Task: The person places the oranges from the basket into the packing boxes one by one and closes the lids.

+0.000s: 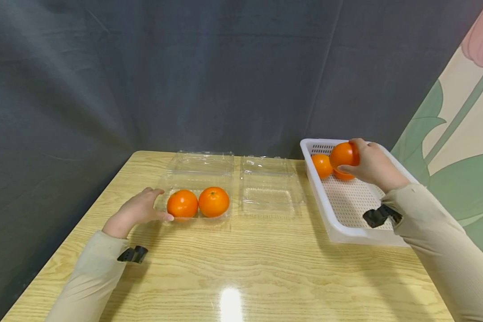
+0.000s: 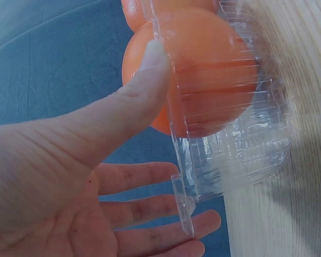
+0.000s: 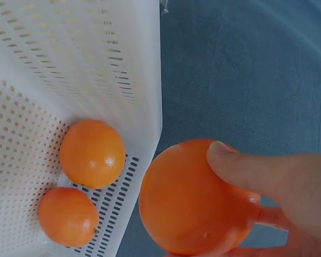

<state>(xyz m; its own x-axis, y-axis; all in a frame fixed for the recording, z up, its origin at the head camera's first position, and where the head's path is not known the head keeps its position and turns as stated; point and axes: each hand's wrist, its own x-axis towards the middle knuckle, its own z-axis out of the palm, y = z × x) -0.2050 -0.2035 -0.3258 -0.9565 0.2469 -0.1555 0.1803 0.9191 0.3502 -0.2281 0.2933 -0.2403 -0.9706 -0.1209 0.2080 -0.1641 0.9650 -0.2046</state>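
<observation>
My right hand (image 1: 373, 166) grips an orange (image 1: 342, 155) above the far end of a white perforated basket (image 1: 321, 199). In the right wrist view, thumb and fingers wrap that orange (image 3: 190, 198), while two other oranges, one lower orange (image 3: 68, 217) and one upper orange (image 3: 92, 154), lie in the basket. On the left, my left hand (image 1: 138, 208) is at an open clear plastic clamshell (image 1: 197, 181). Its thumb rests against the rim and its fingers extend past the corner tab. Side by side in the clamshell sit a left orange (image 1: 182, 204) and a right orange (image 1: 213, 202).
A second clear clamshell (image 1: 269, 190) lies open between the first one and the basket. Wooden tabletop (image 1: 241, 264) spreads in front. A dark cloth (image 1: 225, 80) hangs behind, and a flower-painted panel (image 1: 463, 134) stands at the right.
</observation>
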